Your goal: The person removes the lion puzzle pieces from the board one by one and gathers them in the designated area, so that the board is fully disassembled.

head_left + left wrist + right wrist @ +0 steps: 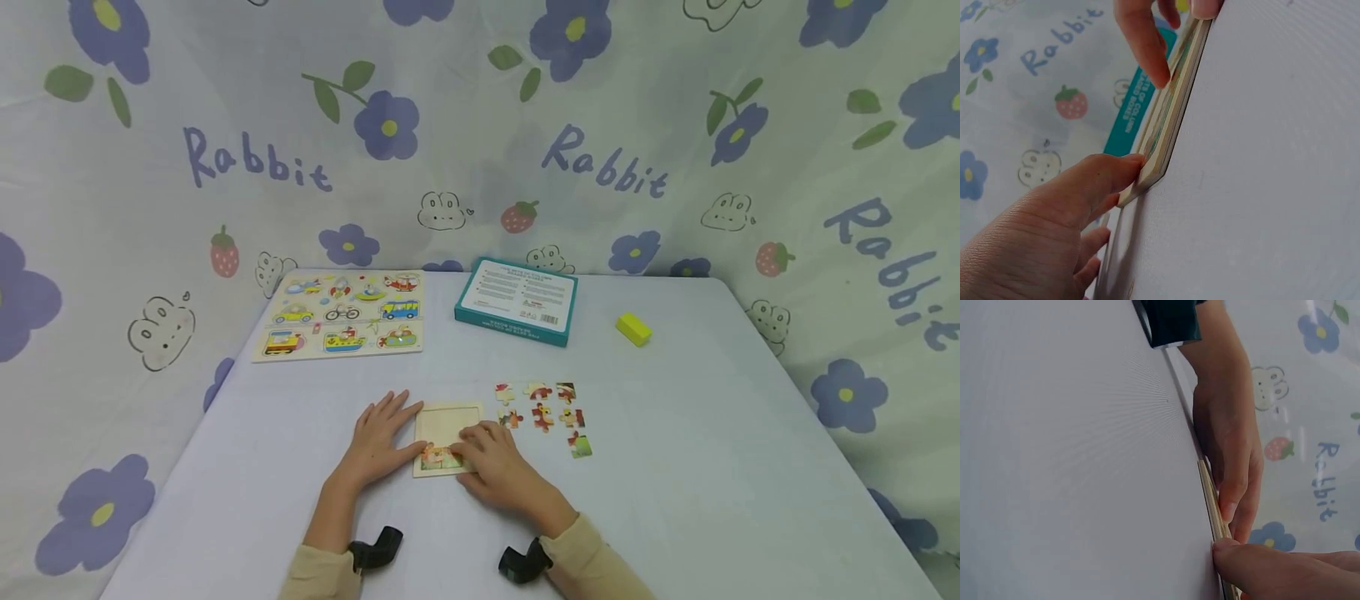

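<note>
A small square wooden puzzle tray lies on the table, with jigsaw pieces in its near row. My left hand is spread along the tray's left side. Its thumb rests on the rim at the near left, as the left wrist view shows, and the other fingers reach along the side. My right hand covers the tray's right part. Its bent index fingertip presses on the near-row pieces, while the thumb lies against the tray's front edge. Any piece under that hand is hidden.
Several loose jigsaw pieces lie right of the tray. Behind are a vehicle peg puzzle board, a teal box and a yellow block. A printed cloth hangs behind the table.
</note>
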Motion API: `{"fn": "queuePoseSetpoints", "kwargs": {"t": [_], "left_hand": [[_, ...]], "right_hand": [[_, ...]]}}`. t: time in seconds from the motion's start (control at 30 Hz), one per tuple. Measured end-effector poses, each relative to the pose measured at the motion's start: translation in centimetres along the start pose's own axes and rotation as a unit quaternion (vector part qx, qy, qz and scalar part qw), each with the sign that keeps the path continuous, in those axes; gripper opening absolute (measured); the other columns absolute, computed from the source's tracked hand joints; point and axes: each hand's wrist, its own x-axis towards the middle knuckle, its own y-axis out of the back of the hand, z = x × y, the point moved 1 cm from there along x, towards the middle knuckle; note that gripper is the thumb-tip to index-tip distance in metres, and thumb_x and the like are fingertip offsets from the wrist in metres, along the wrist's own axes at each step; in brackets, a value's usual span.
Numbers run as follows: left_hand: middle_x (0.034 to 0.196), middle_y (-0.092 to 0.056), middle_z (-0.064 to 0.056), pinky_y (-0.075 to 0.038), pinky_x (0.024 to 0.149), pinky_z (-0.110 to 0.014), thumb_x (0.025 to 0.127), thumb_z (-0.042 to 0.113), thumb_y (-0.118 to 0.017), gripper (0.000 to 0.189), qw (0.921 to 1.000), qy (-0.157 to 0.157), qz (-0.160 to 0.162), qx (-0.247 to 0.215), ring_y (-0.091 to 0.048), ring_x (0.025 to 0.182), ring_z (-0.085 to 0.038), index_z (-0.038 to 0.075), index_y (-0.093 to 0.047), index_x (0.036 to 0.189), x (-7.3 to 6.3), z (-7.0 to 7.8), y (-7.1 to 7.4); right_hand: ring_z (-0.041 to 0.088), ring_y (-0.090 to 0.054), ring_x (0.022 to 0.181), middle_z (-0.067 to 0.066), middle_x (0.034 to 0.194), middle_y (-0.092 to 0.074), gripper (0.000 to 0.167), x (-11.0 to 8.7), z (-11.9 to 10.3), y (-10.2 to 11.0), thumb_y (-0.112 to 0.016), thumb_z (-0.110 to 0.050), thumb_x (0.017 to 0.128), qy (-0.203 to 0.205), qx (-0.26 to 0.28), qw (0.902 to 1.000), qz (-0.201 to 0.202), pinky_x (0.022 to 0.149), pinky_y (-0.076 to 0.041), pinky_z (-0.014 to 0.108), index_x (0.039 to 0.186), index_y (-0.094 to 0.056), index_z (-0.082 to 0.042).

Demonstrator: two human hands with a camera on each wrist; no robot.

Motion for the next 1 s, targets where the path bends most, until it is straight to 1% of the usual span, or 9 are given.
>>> {"fn": "queuePoseSetpoints", "kwargs": {"t": [0.17, 0.33, 0.57, 0.77, 0.9, 1.0], "left_hand": [[0.142, -0.037, -0.012, -0.012, 0.105, -0.056, 0.077, 0.046, -0.067, 0.064, 1.0000, 0.002, -0.001, -0.005, -0.024, 0.133, -0.035, 0.015, -0.052, 0.131, -0.04, 0.12, 0.10], [0.142, -0.037, -0.013, -0.012, 0.105, -0.056, 0.077, 0.047, -0.067, 0.065, 1.0000, 0.003, 0.000, -0.007, -0.024, 0.133, -0.035, 0.015, -0.052, 0.131, -0.04, 0.29, 0.19], [0.142, -0.037, -0.013, -0.012, 0.105, -0.056, 0.077, 0.049, -0.066, 0.066, 1.0000, 0.006, -0.002, -0.006, -0.024, 0.133, -0.035, 0.015, -0.052, 0.131, -0.09, 0.05, -0.06], [0.142, -0.037, -0.013, -0.011, 0.105, -0.056, 0.077, 0.050, -0.066, 0.066, 0.9999, 0.007, -0.004, -0.009, -0.024, 0.133, -0.035, 0.015, -0.052, 0.131, -0.13, 0.14, 0.05], [0.142, -0.037, -0.013, -0.012, 0.105, -0.056, 0.077, 0.049, -0.066, 0.066, 1.0000, 0.006, -0.004, -0.006, -0.024, 0.133, -0.035, 0.015, -0.052, 0.131, -0.11, 0.28, 0.15], [0.142, -0.037, -0.013, -0.012, 0.105, -0.056, 0.076, 0.049, -0.067, 0.066, 0.9999, 0.008, -0.007, -0.003, -0.024, 0.133, -0.035, 0.015, -0.052, 0.131, -0.08, 0.34, 0.19]], "right_hand": [[0.026, -0.035, 0.118, 0.006, 0.126, -0.045, 0.043, -0.22, -0.16, -0.14, -0.059, -0.037, 0.088, -0.026, -0.009, 0.9996, 0.001, 0.096, -0.029, 0.044, 0.124, -0.053, -0.014], [0.026, -0.033, 0.119, 0.007, 0.127, -0.045, 0.037, -0.27, -0.20, -0.25, -0.056, -0.034, 0.090, -0.042, -0.011, 0.9991, -0.001, 0.096, -0.029, 0.044, 0.123, -0.055, -0.015], [0.026, -0.033, 0.119, 0.006, 0.125, -0.046, 0.030, -0.27, -0.41, -0.31, -0.060, -0.029, 0.089, -0.044, 0.013, 0.9989, 0.002, 0.095, -0.029, 0.044, 0.116, -0.059, -0.016], [0.029, -0.035, 0.118, 0.006, 0.123, -0.048, 0.026, -0.15, -0.58, -0.39, -0.062, -0.025, 0.088, -0.041, 0.026, 0.9986, 0.020, 0.095, -0.030, 0.045, 0.111, -0.060, -0.014], [0.030, -0.036, 0.117, 0.006, 0.122, -0.048, 0.026, -0.11, -0.57, -0.48, -0.065, -0.023, 0.086, -0.038, 0.032, 0.9983, 0.030, 0.093, -0.031, 0.046, 0.110, -0.059, -0.014], [0.028, -0.035, 0.117, 0.005, 0.121, -0.048, 0.029, -0.08, -0.50, -0.48, -0.066, -0.022, 0.085, -0.041, 0.041, 0.9978, 0.031, 0.093, -0.032, 0.045, 0.111, -0.056, -0.015]]}}
